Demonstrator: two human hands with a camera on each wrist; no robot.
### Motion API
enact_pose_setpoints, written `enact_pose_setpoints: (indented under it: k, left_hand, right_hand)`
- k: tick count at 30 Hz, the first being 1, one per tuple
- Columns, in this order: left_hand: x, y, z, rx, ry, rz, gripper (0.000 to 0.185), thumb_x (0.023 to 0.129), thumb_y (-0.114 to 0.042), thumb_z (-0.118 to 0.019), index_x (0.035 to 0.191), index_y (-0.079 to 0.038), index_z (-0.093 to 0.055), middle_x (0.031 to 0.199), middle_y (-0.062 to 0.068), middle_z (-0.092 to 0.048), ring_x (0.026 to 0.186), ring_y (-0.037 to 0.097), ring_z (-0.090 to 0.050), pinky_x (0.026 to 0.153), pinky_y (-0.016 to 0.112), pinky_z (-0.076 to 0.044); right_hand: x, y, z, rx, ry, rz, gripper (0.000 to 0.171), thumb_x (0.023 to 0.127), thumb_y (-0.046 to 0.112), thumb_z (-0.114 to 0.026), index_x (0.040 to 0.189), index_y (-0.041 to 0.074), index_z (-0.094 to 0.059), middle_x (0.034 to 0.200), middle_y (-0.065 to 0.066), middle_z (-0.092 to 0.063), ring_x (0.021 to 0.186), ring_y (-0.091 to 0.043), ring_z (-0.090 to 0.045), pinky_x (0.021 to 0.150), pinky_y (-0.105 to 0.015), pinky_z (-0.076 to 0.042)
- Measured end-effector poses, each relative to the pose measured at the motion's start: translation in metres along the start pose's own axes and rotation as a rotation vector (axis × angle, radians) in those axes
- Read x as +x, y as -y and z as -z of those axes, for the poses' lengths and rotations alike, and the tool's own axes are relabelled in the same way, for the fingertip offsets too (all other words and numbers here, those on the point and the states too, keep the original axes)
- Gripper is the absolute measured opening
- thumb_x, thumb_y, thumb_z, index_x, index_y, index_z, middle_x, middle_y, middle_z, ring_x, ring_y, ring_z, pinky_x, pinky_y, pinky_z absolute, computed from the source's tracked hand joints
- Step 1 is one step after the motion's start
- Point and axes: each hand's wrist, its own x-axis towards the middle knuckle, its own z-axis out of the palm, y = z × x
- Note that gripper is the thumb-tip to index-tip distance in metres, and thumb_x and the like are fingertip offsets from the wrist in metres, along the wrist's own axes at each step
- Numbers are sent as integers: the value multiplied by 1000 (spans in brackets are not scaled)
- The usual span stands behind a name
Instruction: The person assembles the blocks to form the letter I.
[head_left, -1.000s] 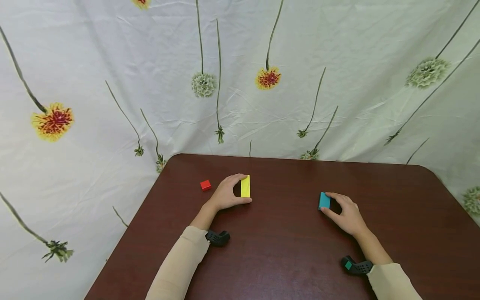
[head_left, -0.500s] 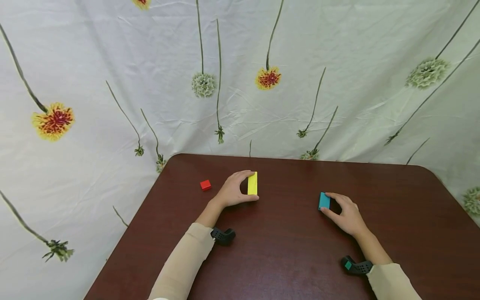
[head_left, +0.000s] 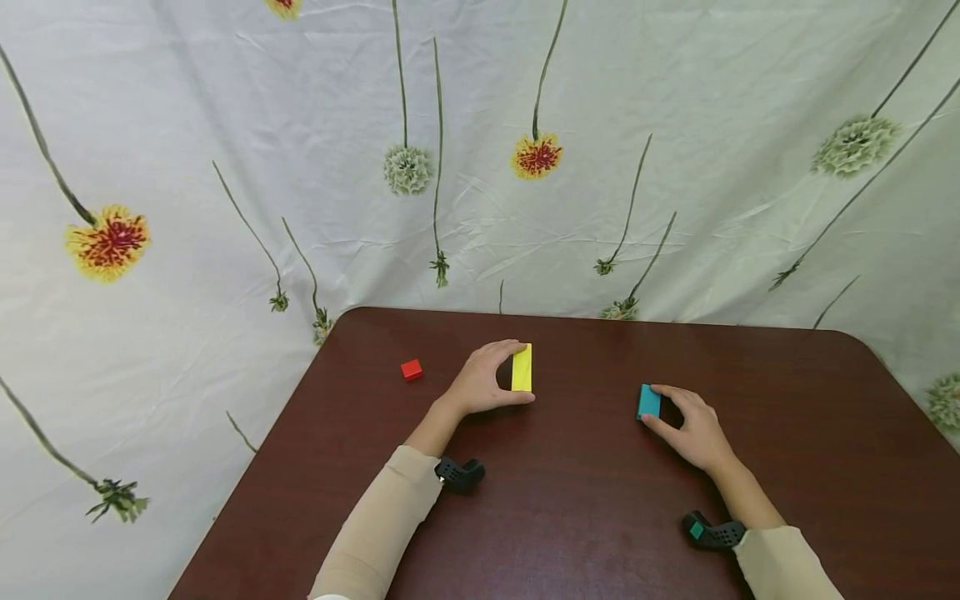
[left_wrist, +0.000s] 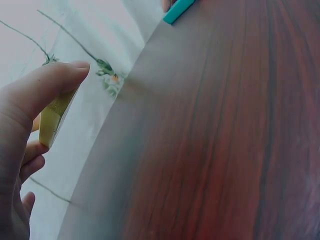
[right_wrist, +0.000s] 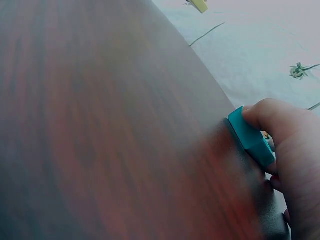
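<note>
My left hand (head_left: 491, 379) pinches a long yellow block (head_left: 522, 367) between thumb and fingers, just above the dark red table (head_left: 570, 500). The left wrist view shows the yellow block (left_wrist: 55, 117) held at its ends by my thumb and fingers. My right hand (head_left: 686, 421) grips a teal block (head_left: 648, 402) that rests on the table right of centre. In the right wrist view the teal block (right_wrist: 251, 136) sits under my fingertips, touching the wood. A small red cube (head_left: 411, 370) lies on the table to the left of my left hand.
A white cloth with printed flowers (head_left: 480, 158) hangs behind and around the table. The table's back edge (head_left: 585, 317) runs close behind the blocks. Black wrist mounts (head_left: 459, 473) sit on both forearms.
My left hand has carried the yellow block to the right, away from the red cube. My right hand and the teal block have stayed in place.
</note>
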Motion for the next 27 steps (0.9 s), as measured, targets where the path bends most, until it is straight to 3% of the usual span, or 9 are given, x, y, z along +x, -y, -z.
enact_pose_setpoints:
  k: [27]
  left_hand:
    - [0,-37,-19,137,21,-24,83,77,-59,-73,144,-18,-48,145,4,-48,135,23,-40,111,49,-26]
  right_hand:
    - [0,-2,0,8,6,-5,56,92,29,-68,136,-1,-51,136,-28,-48,127,-49,-38,97,-70,-22]
